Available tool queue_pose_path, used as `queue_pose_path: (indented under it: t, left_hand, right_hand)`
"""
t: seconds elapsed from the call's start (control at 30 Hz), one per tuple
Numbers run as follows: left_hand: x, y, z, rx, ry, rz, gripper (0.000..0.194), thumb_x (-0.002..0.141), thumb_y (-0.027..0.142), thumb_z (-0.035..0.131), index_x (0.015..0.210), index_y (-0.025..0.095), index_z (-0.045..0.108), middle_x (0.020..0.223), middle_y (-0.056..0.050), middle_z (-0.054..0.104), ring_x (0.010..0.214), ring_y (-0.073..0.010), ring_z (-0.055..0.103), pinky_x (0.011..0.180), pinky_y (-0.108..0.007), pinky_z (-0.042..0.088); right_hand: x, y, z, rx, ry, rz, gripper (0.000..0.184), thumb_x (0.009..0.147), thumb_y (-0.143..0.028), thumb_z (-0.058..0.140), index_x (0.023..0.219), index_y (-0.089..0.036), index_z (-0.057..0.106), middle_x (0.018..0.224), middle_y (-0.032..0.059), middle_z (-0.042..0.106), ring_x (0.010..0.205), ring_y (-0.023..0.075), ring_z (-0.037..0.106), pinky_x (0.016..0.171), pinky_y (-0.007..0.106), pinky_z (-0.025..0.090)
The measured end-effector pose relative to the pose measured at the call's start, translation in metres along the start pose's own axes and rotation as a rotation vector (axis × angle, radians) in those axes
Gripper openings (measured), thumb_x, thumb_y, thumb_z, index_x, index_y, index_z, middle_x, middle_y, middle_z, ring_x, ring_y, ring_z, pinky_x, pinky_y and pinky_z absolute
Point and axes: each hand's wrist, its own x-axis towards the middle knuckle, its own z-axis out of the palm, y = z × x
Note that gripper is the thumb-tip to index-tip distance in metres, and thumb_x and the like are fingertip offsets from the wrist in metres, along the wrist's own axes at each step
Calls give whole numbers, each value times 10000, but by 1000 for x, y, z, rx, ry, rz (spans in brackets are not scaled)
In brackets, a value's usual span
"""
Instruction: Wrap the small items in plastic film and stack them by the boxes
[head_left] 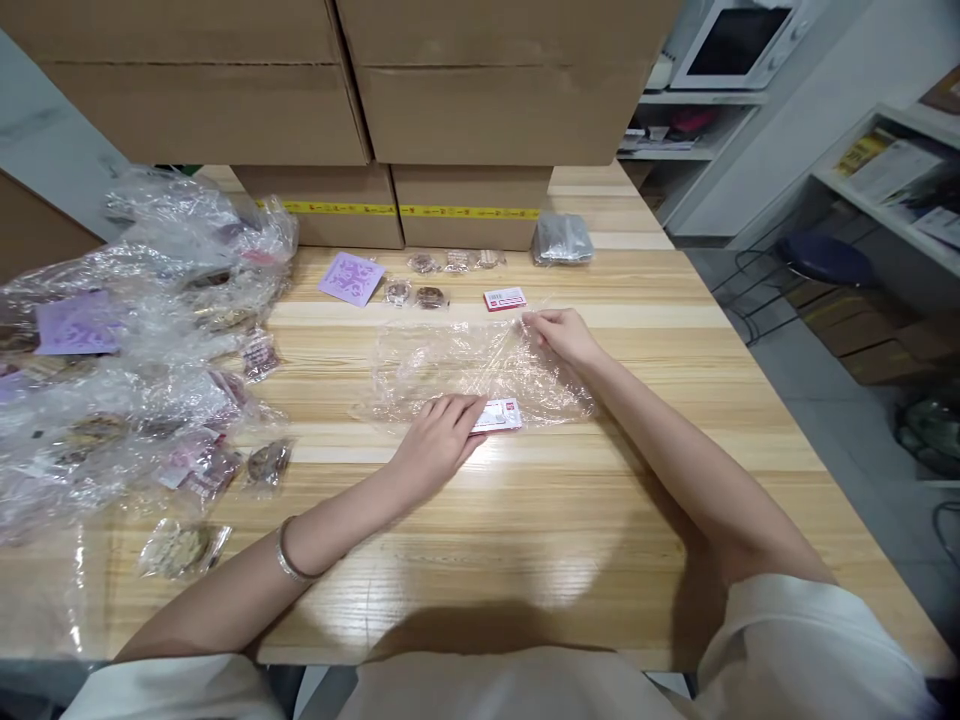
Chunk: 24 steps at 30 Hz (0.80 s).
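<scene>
A clear plastic bag (442,355) lies crinkled and flat on the wooden table. My right hand (564,338) pinches its upper right corner, drawing creases in the film. Along the bag's lower edge, my left hand (439,440) grips a small white-and-red box (502,414), fingers over the top and thumb on the near side; the box's left end is hidden under the fingers. Just beyond the right fingertips rests a similar white-and-red box (505,299). Farther back are several small wrapped brown pieces (431,297) and a purple patterned packet (351,278).
Filled clear bags (172,350) pile up along the left side, with loose wrapped pieces (176,548) beside them. Large cardboard boxes (495,110) stack at the back of the table. A grey plastic-wrapped bundle (562,239) sits by them. Shelves and a stool (825,257) stand right.
</scene>
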Motion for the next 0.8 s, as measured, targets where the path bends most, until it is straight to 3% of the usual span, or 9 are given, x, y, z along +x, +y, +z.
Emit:
queue_pose_path:
  t: [0.07, 0.13, 0.2, 0.23, 0.33, 0.43, 0.57, 0.8]
  left_hand:
    - [-2, -1, 1, -33, -11, -15, 465, 1002, 391, 474, 1388, 133, 457, 1272, -152, 607, 1158, -288, 558, 959, -445, 469]
    - [-3, -3, 0, -66, -19, -33, 489, 994, 401, 492, 1403, 139, 437, 1286, -157, 592, 1187, -295, 544, 981, -460, 459]
    - [-3, -6, -2, -96, -18, -55, 519, 979, 415, 521, 1417, 154, 419, 1304, -160, 573, 1222, -307, 523, 1009, -483, 444]
    - [-4, -8, -4, -112, -14, -66, 533, 970, 420, 538, 1420, 164, 413, 1313, -160, 565, 1237, -311, 515, 1022, -491, 438]
    - [-5, -14, -7, -173, -13, -98, 551, 940, 426, 591, 1410, 195, 420, 1301, -150, 569, 1230, -310, 532, 1032, -497, 444]
    - [-7, -21, -8, -231, -32, -114, 543, 914, 406, 639, 1376, 191, 452, 1276, -141, 598, 1203, -299, 560, 1023, -481, 461]
    - [-8, -25, -8, -244, -40, -95, 506, 912, 378, 649, 1338, 164, 482, 1267, -147, 616, 1182, -290, 573, 1010, -464, 469]
    - [-6, -26, -8, -253, -27, -90, 480, 921, 386, 636, 1339, 194, 500, 1234, -128, 631, 1155, -280, 587, 976, -459, 479]
  right_hand:
    - [2, -5, -1, 10, 62, 2, 281, 893, -398, 564, 998, -147, 636, 773, 49, 648, 488, 109, 459, 499, 271, 394]
    - [-10, -12, -3, -73, 194, -92, 354, 887, -340, 543, 1196, -168, 561, 1033, 102, 673, 574, 129, 539, 574, 296, 459]
    - [-35, -20, -6, -292, 306, -303, 355, 878, -302, 530, 1212, -186, 554, 1134, 112, 649, 672, 163, 575, 657, 332, 477]
    - [-51, -24, -7, -432, 312, -421, 294, 882, -289, 512, 1146, -184, 588, 1084, 108, 655, 710, 183, 575, 683, 346, 467]
    - [-96, -32, -5, -778, 62, -654, 171, 871, -253, 493, 838, -185, 647, 819, 88, 650, 742, 223, 555, 661, 347, 412]
    - [-122, -31, 2, -966, -96, -678, 224, 862, -259, 514, 701, -180, 649, 707, 90, 640, 717, 238, 537, 674, 364, 391]
    - [-128, -23, 12, -976, -154, -652, 237, 877, -267, 526, 741, -167, 691, 735, 91, 665, 746, 242, 557, 708, 362, 394]
    - [-130, -16, 17, -911, -142, -693, 235, 898, -268, 512, 776, -171, 688, 751, 77, 657, 754, 231, 565, 716, 364, 381]
